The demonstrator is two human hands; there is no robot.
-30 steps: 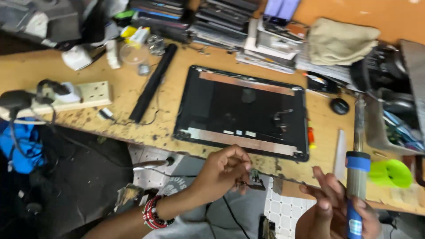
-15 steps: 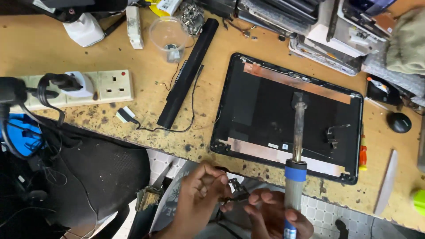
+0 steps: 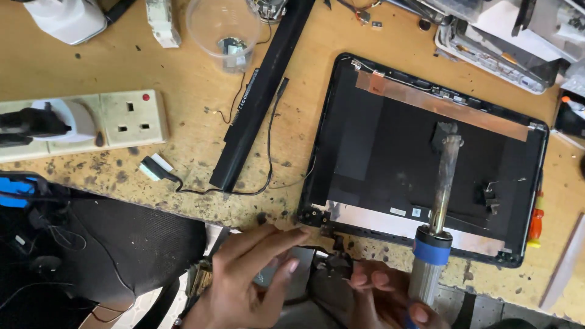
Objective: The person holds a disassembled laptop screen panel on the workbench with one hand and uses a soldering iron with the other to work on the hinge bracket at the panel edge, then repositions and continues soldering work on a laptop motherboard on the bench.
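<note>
A black laptop lid shell [image 3: 390, 152] lies inside-up on the wooden bench, with a copper strip [image 3: 445, 106] along its far edge and a silver foil strip [image 3: 372, 218] along its near edge. My right hand [image 3: 390, 298] grips a soldering iron [image 3: 434, 231] by its blue-collared handle, and the worn tip rests over the middle of the lid. The fingers of that hand also touch a small black hinge part [image 3: 335, 263] below the lid's near left corner. My left hand [image 3: 256, 274] stretches flat toward that corner with its fingers apart and nothing gripped.
A long black battery bar [image 3: 262, 91] with a thin wire lies left of the lid. A cream socket strip [image 3: 125, 119] with a plug, a clear plastic cup [image 3: 222, 27], an orange-handled tool [image 3: 536, 222] and stacked laptop parts [image 3: 499, 36] surround it. A black chair seat [image 3: 122, 244] sits below the bench edge.
The view has dropped closer and shifted left. Both hands have come up to the lid's near left corner, and my left hand's fingers have spread out flat. The iron still lies over the lid.
</note>
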